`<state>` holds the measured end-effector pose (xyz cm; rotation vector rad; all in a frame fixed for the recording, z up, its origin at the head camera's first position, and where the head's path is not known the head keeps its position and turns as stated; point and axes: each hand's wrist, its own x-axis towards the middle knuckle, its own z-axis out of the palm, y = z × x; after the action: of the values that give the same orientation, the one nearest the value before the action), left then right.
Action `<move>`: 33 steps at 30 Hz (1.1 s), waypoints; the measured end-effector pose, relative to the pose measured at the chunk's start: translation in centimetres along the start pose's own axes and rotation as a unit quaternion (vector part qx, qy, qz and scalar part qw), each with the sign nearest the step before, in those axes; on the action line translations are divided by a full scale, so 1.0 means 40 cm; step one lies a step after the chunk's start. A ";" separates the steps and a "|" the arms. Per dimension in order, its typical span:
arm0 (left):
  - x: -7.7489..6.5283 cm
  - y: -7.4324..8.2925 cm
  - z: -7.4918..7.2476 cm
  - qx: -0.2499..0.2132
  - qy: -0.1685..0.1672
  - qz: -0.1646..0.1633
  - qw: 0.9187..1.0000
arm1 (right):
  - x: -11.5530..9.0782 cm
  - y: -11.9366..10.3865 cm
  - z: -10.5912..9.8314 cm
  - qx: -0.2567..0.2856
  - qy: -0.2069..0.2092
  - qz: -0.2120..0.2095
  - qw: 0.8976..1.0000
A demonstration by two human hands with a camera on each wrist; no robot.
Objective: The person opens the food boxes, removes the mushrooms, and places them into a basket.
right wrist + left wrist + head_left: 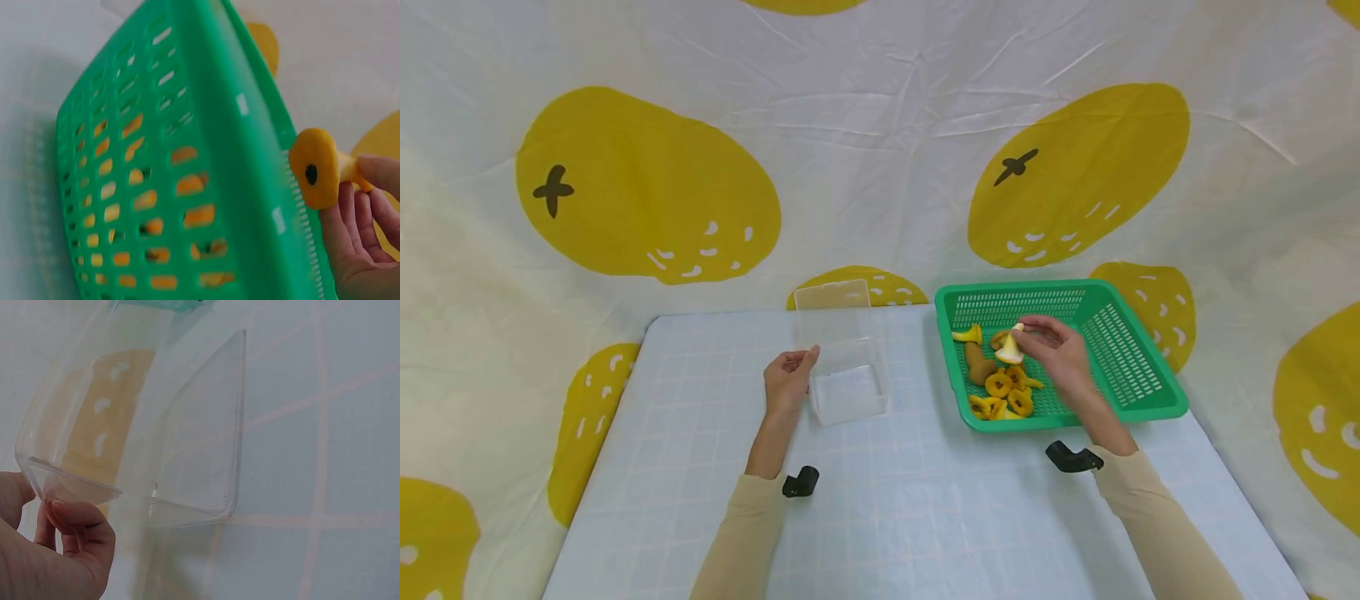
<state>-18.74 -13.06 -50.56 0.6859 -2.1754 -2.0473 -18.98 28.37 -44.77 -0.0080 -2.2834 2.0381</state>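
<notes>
A clear plastic box [850, 408] stands left of centre on the table, its hinged lid [832, 297] raised at the back. My left hand [787, 385] pinches the box's left rim between thumb and fingers, as the left wrist view also shows. Over the green basket [1022, 289], my right hand [1065, 360] holds a yellow trumpet-shaped mushroom [1011, 350], like a chanterelle, by its stem. In the right wrist view the mushroom's cap [315, 169] shows a dark hole in its middle. Several yellow mushrooms [1000, 385] and a brown one [977, 365] lie in the basket's left half.
A pale checked cloth [910, 517] covers the table. Behind it hangs a white curtain [880, 183] with large yellow fruit prints. The basket stands at the back right, its perforated walls rising around the mushrooms.
</notes>
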 end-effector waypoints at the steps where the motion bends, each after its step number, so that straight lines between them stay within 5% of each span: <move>1: -0.001 0.000 0.001 0.000 0.001 0.000 1.000 | 0.000 0.005 -0.010 -0.007 0.001 0.003 1.000; 8: -0.001 -0.001 0.002 -0.001 -0.001 -0.003 1.000 | 0.003 0.038 -0.073 -0.126 0.006 0.018 0.992; 17: -0.006 0.001 0.007 0.005 -0.001 -0.004 1.000 | 0.014 0.060 -0.114 -0.313 -0.017 0.045 0.948; 24: -0.005 0.000 0.010 0.007 0.002 -0.008 1.000 | 0.034 0.087 -0.136 -0.369 -0.058 0.056 0.926; 33: -0.001 -0.006 0.013 0.000 0.005 0.003 1.000 | 0.037 0.082 -0.132 -0.367 -0.116 0.066 0.921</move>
<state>-18.81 -12.56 -50.84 0.6856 -2.1696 -2.0366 -20.28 34.06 -47.34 0.0358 -3.1267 1.1453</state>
